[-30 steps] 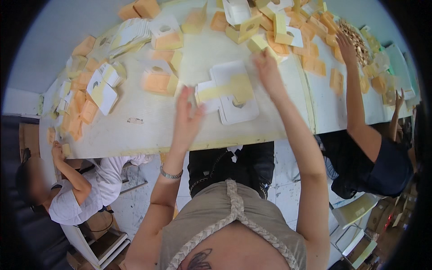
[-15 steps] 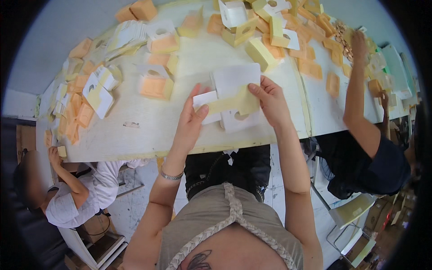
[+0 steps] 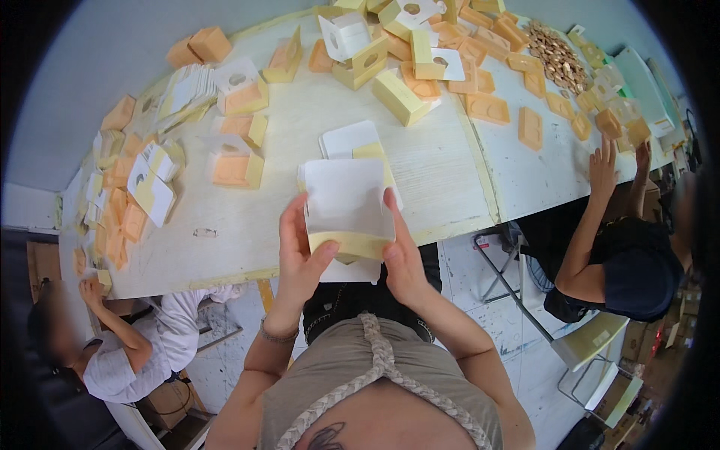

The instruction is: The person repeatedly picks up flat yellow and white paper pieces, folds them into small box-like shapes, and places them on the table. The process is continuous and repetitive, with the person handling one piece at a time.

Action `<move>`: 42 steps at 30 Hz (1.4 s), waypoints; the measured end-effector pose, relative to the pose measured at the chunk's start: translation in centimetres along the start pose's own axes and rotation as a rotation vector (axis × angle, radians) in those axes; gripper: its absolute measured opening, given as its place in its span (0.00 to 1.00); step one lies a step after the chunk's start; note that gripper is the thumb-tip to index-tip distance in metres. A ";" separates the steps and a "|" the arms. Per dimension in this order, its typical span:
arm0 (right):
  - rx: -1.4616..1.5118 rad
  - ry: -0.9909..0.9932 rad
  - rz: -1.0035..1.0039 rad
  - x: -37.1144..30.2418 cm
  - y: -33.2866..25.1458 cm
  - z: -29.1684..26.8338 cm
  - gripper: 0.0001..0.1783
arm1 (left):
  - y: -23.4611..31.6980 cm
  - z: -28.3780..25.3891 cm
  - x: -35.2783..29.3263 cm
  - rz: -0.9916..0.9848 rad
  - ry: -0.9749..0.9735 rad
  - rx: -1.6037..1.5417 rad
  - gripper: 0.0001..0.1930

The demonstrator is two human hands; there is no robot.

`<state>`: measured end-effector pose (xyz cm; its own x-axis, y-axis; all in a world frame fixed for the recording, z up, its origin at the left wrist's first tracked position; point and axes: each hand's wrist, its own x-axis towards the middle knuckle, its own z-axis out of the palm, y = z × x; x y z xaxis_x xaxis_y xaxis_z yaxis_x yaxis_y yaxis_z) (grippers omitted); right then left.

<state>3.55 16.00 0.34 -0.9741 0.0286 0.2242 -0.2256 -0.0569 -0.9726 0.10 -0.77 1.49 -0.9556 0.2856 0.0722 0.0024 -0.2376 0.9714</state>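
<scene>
Between my hands is a small carton (image 3: 349,196), partly folded, with a white inside facing up and a pale yellow front wall. My left hand (image 3: 301,244) grips its left side, the thumb pressed on the front wall. On the right side my right hand (image 3: 405,259) holds the edge, its thumb at the front corner. A white flap hangs below the yellow wall, over the table's near edge. Just beyond the carton lies a flat white and yellow carton blank (image 3: 349,139) on the table, partly covered by it.
Peach trays in yellow cartons (image 3: 238,171) stand left of centre, beside stacked flat blanks (image 3: 187,88). More cartons (image 3: 401,97) and loose peach trays (image 3: 487,109) spread at the back right, near a heap of small brown pieces (image 3: 555,56). Co-workers sit at both sides.
The carton piece, flatter before, is now folded up into walls and nearer to me, its white inside showing. The right co-worker's hand has moved from the brown heap toward the table's near edge.
</scene>
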 end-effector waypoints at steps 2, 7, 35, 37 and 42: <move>0.043 -0.015 0.022 -0.6 0.2 0.2 0.26 | -0.2 -0.2 -0.6 0.025 -0.026 0.001 0.29; 0.118 -0.140 0.121 -1.2 0.6 -2.0 0.07 | -1.0 -0.6 -1.4 -0.094 -0.150 0.062 0.14; 0.157 -0.265 0.408 1.7 -3.1 -2.0 0.11 | 0.0 0.0 -2.0 -0.019 -0.085 -0.092 0.28; 0.089 -0.288 0.375 1.2 -3.1 -1.4 0.15 | -0.4 -0.2 -1.9 0.092 -0.080 0.058 0.24; -0.146 -0.228 0.025 -1.4 -1.8 -0.7 0.31 | -1.0 -1.2 -1.5 0.083 -0.019 -0.004 0.20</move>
<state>5.29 16.76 1.77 -0.9612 -0.1976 0.1925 -0.2134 0.0904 -0.9728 1.14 -2.08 0.12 -0.9464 0.2824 0.1568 0.0803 -0.2646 0.9610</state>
